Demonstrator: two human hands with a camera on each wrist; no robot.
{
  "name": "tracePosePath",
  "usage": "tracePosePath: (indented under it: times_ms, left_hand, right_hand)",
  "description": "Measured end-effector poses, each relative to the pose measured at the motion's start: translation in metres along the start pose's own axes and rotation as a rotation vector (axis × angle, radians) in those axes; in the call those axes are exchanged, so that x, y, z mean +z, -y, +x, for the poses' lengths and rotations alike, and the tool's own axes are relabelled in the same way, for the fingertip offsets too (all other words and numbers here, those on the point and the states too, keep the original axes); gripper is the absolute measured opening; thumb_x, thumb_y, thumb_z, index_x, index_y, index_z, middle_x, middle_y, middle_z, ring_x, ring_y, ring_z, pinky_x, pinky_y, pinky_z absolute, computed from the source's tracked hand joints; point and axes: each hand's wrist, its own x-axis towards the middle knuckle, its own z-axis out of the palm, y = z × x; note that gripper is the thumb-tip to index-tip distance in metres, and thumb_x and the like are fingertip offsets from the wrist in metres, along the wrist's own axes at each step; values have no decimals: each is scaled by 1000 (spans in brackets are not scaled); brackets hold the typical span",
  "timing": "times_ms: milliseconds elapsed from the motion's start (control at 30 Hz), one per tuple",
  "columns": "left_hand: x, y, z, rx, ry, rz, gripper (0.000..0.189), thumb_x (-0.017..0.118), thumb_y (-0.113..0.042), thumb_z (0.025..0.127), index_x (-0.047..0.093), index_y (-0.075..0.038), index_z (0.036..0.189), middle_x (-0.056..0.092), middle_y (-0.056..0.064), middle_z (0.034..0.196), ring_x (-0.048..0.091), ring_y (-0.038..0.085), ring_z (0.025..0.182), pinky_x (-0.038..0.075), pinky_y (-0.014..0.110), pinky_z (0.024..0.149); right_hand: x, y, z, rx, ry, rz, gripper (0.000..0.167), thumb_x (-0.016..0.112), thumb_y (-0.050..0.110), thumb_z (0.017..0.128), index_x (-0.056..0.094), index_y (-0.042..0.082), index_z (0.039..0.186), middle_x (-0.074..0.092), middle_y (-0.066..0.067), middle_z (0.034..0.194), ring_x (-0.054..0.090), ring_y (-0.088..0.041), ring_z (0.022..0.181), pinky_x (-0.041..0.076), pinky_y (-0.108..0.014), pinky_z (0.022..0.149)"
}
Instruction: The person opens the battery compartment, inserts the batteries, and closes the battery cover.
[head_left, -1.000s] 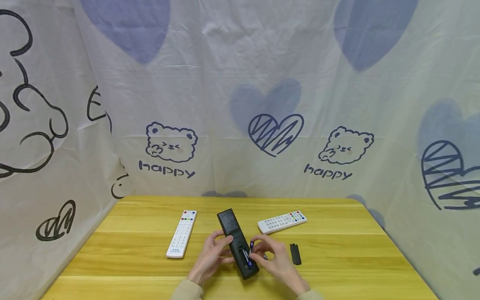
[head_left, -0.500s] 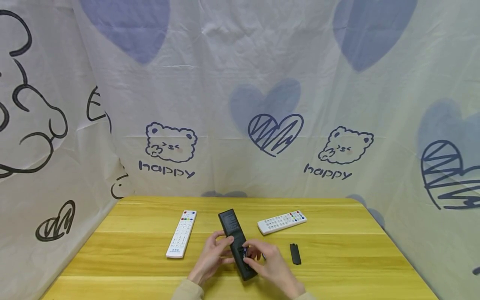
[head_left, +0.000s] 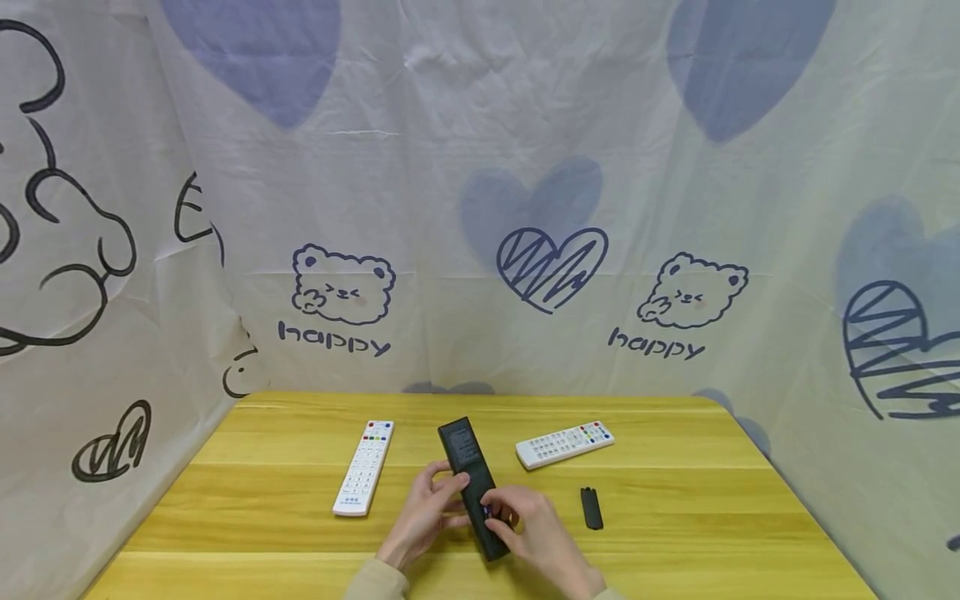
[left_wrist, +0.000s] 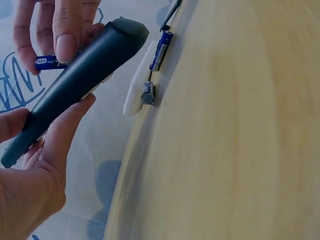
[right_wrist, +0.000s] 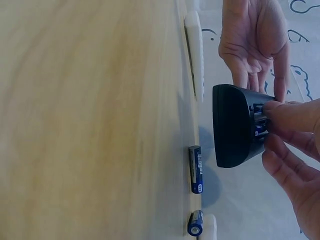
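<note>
A black remote control (head_left: 467, 467), back side up, is held tilted above the table in my left hand (head_left: 423, 512). Its thumb lies on the left edge, with fingers beneath. My right hand (head_left: 528, 529) covers the lower part of the remote, where the battery compartment is open. It pinches a blue battery (left_wrist: 47, 62) there, seen sticking out in the left wrist view. The right wrist view shows blue (right_wrist: 260, 129) inside the compartment, partly behind the fingers. A small black battery cover (head_left: 591, 508) lies to the right of my right hand.
One white remote (head_left: 363, 468) lies at the left of the wooden table (head_left: 247, 500), another white remote (head_left: 565, 445) at the back right. Two loose blue batteries, one lying lengthwise (right_wrist: 196, 170) and one end-on (right_wrist: 195, 223), rest on the table. A printed cloth (head_left: 450, 167) hangs behind.
My right hand has moved left with the battery, from beside the remote to over its compartment, which it now covers. My left hand and the remote have barely shifted.
</note>
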Motion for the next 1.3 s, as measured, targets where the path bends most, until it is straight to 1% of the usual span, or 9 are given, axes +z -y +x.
tracePosePath:
  times_ms: [200, 467, 733, 867, 967, 1100, 1167, 1200, 1300]
  left_hand:
    - [0, 0, 0, -1, 6, 1, 51, 57, -19, 103, 31, 4, 140, 71, 17, 121, 75, 20, 91, 65, 31, 77]
    - [2, -1, 0, 1, 20, 0, 50, 58, -18, 102, 31, 4, 139, 72, 14, 118, 75, 20, 91, 65, 31, 77]
    - [5, -2, -2, 24, 20, -9, 50, 58, -18, 102, 30, 4, 138, 72, 12, 117, 75, 19, 90, 65, 32, 77]
    - [6, -2, -2, 33, 18, -12, 49, 58, -16, 102, 31, 4, 137, 72, 13, 119, 75, 18, 90, 65, 31, 76]
    - [7, -2, -1, 35, 14, -15, 48, 58, -16, 102, 31, 4, 137, 72, 14, 120, 75, 17, 89, 65, 31, 75]
    - [7, -1, -1, 40, 10, -20, 48, 58, -16, 102, 32, 3, 137, 71, 14, 121, 75, 17, 89, 65, 31, 75]
    - [8, -1, -1, 42, 8, -22, 48, 59, -16, 102, 32, 3, 136, 71, 15, 121, 75, 17, 89, 65, 31, 75]
    - [8, -1, 0, 44, 8, -24, 48, 59, -16, 102, 32, 3, 136, 71, 15, 121, 75, 17, 89, 65, 31, 75]
    - [9, -1, 0, 50, 14, -24, 48, 59, -16, 101, 33, 3, 137, 71, 16, 122, 75, 18, 89, 65, 32, 75]
  right_hand:
    - [1, -1, -1, -5, -16, -22, 22, 81, 1, 80, 71, 9, 98, 67, 0, 81, 53, 1, 70, 49, -14, 56]
    - [-1, 0, -2, 44, 1, -6, 19, 79, 1, 83, 75, 5, 101, 67, -2, 84, 52, 4, 71, 52, -18, 56]
    - [-3, 0, -1, 29, 0, -18, 19, 75, -1, 86, 78, 6, 104, 67, -1, 86, 55, 1, 72, 51, -15, 58]
    - [-1, 0, -1, 19, -27, -31, 20, 76, -2, 84, 80, 6, 101, 66, -1, 86, 56, 0, 72, 52, -14, 59]
    - [1, 0, 0, -5, -71, -41, 20, 79, -4, 80, 80, 5, 98, 65, -1, 85, 57, -1, 71, 53, -16, 57]
    - [3, 0, 1, -9, -126, -7, 19, 80, -5, 77, 81, 3, 95, 66, -2, 83, 56, -1, 70, 53, -18, 54]
    - [4, 1, 1, 36, -139, 41, 16, 80, -3, 78, 81, 4, 93, 66, -2, 81, 56, 0, 69, 52, -18, 53]
    - [3, 2, 1, 74, -140, 75, 15, 80, -3, 79, 81, 4, 92, 67, -2, 81, 55, 1, 69, 52, -18, 53]
    - [2, 5, 2, 244, -130, 201, 10, 80, 3, 81, 81, 5, 91, 68, -5, 80, 52, 4, 69, 48, -16, 54]
